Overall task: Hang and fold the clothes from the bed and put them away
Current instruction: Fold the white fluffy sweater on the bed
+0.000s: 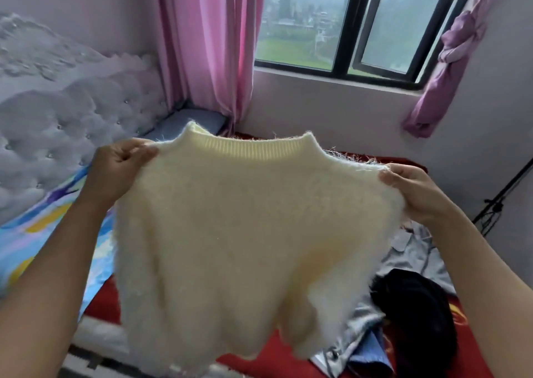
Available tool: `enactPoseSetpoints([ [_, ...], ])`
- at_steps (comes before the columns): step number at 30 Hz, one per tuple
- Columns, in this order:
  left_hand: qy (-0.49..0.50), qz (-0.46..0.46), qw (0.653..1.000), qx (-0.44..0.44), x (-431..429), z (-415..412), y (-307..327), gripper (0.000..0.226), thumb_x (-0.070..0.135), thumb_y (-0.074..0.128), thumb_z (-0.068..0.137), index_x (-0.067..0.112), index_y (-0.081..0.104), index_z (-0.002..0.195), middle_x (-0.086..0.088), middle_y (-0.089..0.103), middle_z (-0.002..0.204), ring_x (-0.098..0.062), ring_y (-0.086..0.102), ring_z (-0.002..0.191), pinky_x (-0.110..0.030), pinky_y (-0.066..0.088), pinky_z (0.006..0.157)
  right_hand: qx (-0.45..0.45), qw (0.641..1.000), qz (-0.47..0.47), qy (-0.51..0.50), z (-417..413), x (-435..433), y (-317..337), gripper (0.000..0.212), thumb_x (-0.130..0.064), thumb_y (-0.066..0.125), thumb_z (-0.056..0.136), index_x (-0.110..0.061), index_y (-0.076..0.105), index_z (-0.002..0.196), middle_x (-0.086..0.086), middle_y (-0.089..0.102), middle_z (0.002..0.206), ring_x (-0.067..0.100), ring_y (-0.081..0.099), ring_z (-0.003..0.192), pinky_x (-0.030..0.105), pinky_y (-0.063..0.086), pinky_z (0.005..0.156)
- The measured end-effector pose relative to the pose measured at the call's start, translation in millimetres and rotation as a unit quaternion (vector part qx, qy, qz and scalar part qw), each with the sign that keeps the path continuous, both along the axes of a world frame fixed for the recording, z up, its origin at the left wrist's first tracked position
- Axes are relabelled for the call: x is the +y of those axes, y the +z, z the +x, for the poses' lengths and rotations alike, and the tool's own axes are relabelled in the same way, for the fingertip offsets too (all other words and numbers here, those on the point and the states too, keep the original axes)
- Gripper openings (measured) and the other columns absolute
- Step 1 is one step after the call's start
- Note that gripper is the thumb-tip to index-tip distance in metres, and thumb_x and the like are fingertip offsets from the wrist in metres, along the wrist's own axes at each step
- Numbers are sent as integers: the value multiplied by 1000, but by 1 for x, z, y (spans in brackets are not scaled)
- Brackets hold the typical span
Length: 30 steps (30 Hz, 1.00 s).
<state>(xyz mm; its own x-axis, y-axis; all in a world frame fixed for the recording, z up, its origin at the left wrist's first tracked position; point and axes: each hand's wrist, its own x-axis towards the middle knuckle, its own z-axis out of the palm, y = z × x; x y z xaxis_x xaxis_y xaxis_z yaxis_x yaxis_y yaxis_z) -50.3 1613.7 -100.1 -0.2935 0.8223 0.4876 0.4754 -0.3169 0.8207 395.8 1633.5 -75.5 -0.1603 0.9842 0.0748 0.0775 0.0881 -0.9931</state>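
Cream fuzzy sweater (245, 227) held up over the bed (98, 299) — left hand (121, 170) and right hand (415, 193) each pinching a shoulder.

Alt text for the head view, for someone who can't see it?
A left hand and a right hand hold up a fluffy cream sweater by its shoulders above a red blanket. A grey garment and a black garment lie on the blanket; a pink curtain and a window stand behind.
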Motion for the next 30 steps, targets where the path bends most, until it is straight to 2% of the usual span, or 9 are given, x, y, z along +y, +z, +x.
enactPoseSetpoints([
  [4,-61,-20,997,43,60,-31,-10,18,16,60,90,32,67,86,38,59,62,20,51,61,0,37,62,-31,998,4,-56,-36,54,-13,42,-8,54,89,-18,63,49,-10,50,43,1,41,35,11,36,36],
  [6,-83,-47,993,68,108,-41,-17,19,23,63,89,39,67,79,38,60,67,21,52,66,-1,37,65,-56,992,-8,-111,-54,96,-29,30,-10,57,90,-15,63,61,-9,52,44,1,43,36,12,38,38],
  [8,-99,-87,989,70,169,-45,-34,8,44,61,79,44,69,77,25,67,73,13,57,72,-8,41,70,-102,978,-23,-182,-70,144,-52,16,-17,63,88,-11,63,74,-10,56,49,1,48,40,15,41,43],
  [11,-81,-170,976,108,271,-46,-80,44,49,58,81,17,68,110,-12,68,108,-25,58,106,-31,42,89,-219,927,-31,-302,-85,222,-104,14,-23,65,87,-13,67,97,-1,61,70,15,60,77,27,46,67],
  [14,-25,-336,917,215,327,-42,-157,58,42,49,94,18,35,144,-22,39,142,-38,33,130,-35,25,106,-350,866,-89,-345,-109,263,-166,35,-32,59,89,-17,59,122,9,64,103,33,50,113,41,41,94],
  [17,-43,-464,856,224,297,-50,-257,66,46,45,93,23,19,150,-19,25,151,-38,21,137,-39,19,110,-386,865,-171,-271,-127,239,-251,34,-28,59,87,-15,61,119,16,63,112,37,52,111,43,43,94],
  [23,-90,-601,758,235,198,-69,-403,64,40,46,94,21,19,149,-11,27,152,-35,28,135,-42,27,110,-397,774,-445,-212,-134,126,-385,46,-26,50,87,-13,51,132,15,51,134,34,43,124,35,36,100],
  [27,-89,-614,743,250,172,-63,-435,64,43,44,95,19,19,149,-9,21,154,-32,21,139,-37,20,113,-426,753,-473,-168,-145,100,-425,37,-20,49,91,-10,53,126,15,55,127,34,50,118,36,41,98],
  [30,-51,-637,731,240,151,-61,-459,63,42,44,95,20,21,148,-9,21,154,-34,21,137,-40,22,111,-410,767,-464,-169,-163,89,-456,13,-17,53,88,-8,60,95,19,61,112,36,54,107,39,43,89],
])
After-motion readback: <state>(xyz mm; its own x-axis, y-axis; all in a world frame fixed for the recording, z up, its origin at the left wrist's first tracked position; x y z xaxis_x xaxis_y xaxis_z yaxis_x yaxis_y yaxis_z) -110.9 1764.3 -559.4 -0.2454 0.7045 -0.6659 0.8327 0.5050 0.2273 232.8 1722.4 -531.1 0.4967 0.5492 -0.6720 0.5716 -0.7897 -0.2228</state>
